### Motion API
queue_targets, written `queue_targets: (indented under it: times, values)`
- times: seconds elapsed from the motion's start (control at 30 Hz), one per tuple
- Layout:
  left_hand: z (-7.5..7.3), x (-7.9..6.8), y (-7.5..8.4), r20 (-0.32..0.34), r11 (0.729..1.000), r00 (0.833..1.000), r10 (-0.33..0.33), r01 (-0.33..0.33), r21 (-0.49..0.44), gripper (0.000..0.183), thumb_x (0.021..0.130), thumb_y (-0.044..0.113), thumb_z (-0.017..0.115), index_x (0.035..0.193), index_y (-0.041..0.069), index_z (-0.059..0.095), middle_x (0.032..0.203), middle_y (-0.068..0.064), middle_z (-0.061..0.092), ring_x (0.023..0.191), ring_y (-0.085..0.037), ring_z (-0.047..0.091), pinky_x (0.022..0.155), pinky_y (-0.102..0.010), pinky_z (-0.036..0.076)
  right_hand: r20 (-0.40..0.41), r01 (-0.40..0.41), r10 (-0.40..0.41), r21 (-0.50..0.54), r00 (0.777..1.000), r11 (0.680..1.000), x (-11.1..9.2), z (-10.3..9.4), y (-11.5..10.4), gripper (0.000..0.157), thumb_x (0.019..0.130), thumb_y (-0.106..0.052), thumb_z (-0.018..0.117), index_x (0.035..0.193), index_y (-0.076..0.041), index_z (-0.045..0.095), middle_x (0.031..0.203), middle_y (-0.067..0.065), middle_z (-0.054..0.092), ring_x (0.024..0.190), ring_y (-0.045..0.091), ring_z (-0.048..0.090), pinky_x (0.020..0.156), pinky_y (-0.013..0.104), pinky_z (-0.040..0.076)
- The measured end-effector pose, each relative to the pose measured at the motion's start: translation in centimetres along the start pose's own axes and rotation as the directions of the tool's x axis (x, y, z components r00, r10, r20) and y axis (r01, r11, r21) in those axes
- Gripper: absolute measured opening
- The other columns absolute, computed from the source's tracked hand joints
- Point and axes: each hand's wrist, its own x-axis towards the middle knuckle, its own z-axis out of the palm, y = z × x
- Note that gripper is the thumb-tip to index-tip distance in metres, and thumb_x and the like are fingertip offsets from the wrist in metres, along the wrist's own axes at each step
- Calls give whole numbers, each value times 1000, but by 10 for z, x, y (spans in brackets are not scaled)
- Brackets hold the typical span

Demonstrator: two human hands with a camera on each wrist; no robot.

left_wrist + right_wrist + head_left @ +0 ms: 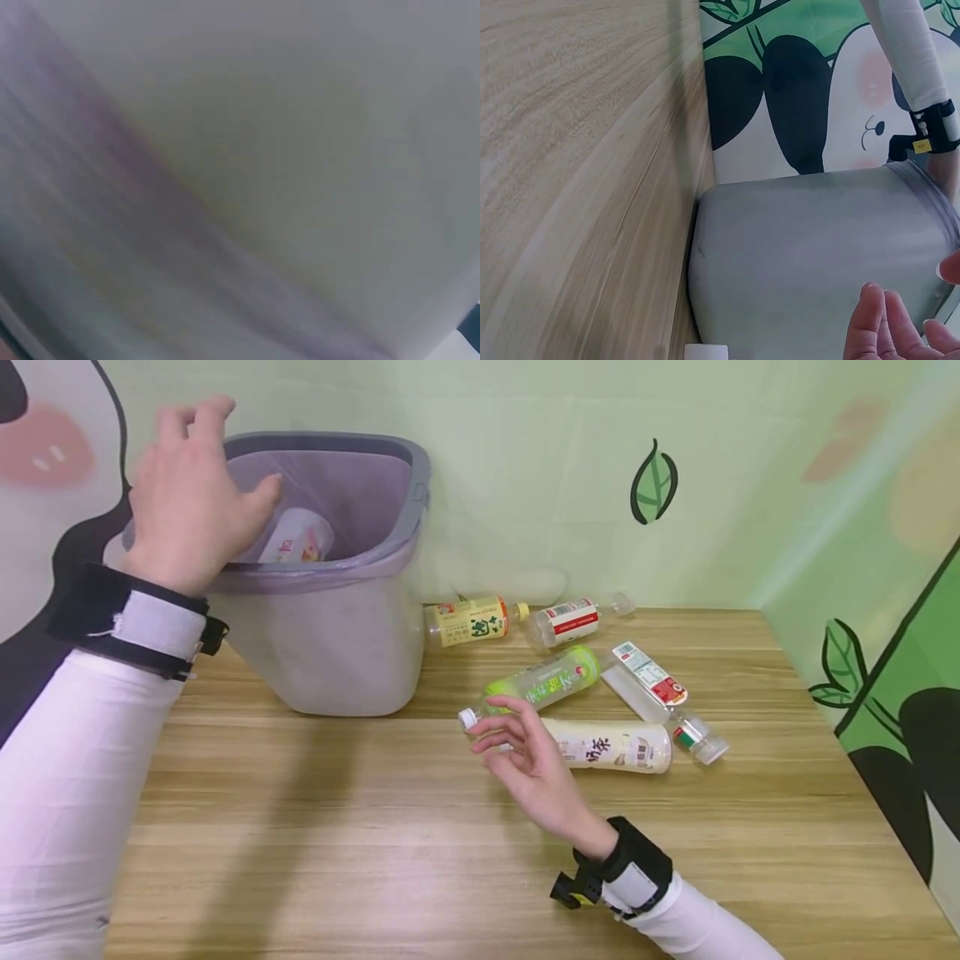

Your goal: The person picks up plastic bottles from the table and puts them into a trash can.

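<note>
The left hand, spread and empty, is by the trash bin, upper left; near centre the empty, loosely bent right hand partly hides the milk tea bottle, which a nudge might roll into the green bottle.

head: bright | tabletop: glare, shadow | left wrist: dim, blurred

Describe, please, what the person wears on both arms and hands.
The left hand and the right hand wear no gloves. Both sleeves are white. Around each wrist sits a black strap with a white patch and a small black device; the left device has a yellow label.
</note>
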Motion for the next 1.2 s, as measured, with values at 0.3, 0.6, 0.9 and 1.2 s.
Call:
queue_targets:
  times: [0.3, 0.6, 0.9, 1.2]
  values:
    - [16, -19, 26, -163, 975, 966, 203, -215, -60, 47, 91, 25, 52, 133, 3, 51, 134, -20, 47, 113, -47, 48, 87, -63, 38, -2, 9, -9, -32, 1000, 999, -2, -8, 0, 53, 85, 12, 51, 135, -4, 39, 116, 29, 55, 100, 39, 57, 84, 41, 53]
    - [42, -53, 65, -391, 768, 720, 573, -639, -50, 30, 85, 8, 53, 112, -1, 61, 116, -19, 59, 100, -40, 55, 79, -52, 46, -39, 0, -8, -193, 999, 981, -7, -31, 0, 41, 85, 12, 53, 125, 3, 50, 112, 18, 60, 100, 31, 59, 82, 40, 54]
    - [92, -95, 82, -312, 599, 581, 752, -799, -46, 28, 82, 2, 51, 108, 1, 62, 113, -16, 61, 103, -33, 55, 85, -46, 47, 7, 54, -60, -550, 998, 833, -9, -76, -1, 26, 88, 0, 59, 114, -3, 59, 109, 9, 62, 97, 22, 60, 78, 40, 53]
    - [152, -132, 73, -102, 629, 642, 760, -766, -132, 32, 80, 7, 57, 111, 3, 62, 118, -14, 59, 107, -32, 53, 87, -44, 47, 39, 85, -84, -754, 996, 651, -22, -115, 6, 31, 85, -7, 61, 115, -1, 59, 110, 12, 62, 95, 24, 59, 79, 44, 51]
